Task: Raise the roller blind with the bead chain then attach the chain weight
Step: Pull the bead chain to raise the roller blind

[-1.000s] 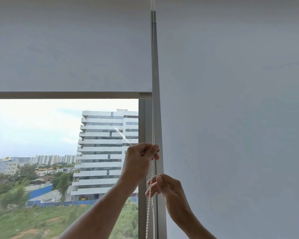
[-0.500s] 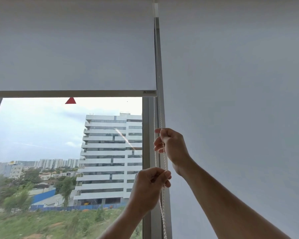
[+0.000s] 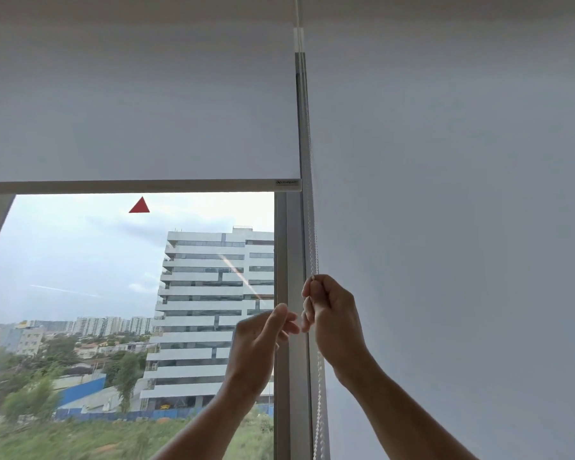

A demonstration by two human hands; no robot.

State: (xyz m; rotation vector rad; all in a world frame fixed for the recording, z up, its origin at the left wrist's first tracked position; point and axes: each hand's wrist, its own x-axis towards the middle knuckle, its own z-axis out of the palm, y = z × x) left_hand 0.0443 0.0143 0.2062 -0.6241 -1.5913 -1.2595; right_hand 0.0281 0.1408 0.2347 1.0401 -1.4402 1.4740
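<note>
The roller blind [image 3: 140,104] covers the upper part of the window [image 3: 113,293], its bottom bar [image 3: 140,186] a little higher than a second ago, with a red triangle sticker [image 3: 139,206] now clear beneath it; by my reading the raising is under way but far from finished, since much fabric still hangs below the roll. A second blind [image 3: 462,227] to the right stays fully down. The bead chain [image 3: 313,254] runs down the frame between the two blinds and on past the hands. The hands have swapped places: the right hand [image 3: 334,313] has come down from its higher hold and is clenched on the chain, its fingers [image 3: 309,293] curled around the strand; the left hand [image 3: 261,343] has let go, its fingers [image 3: 287,323] loosely parted and just beside the chain, touching nothing I can make out, probably reaching for the next pull. No chain weight is in view.
</note>
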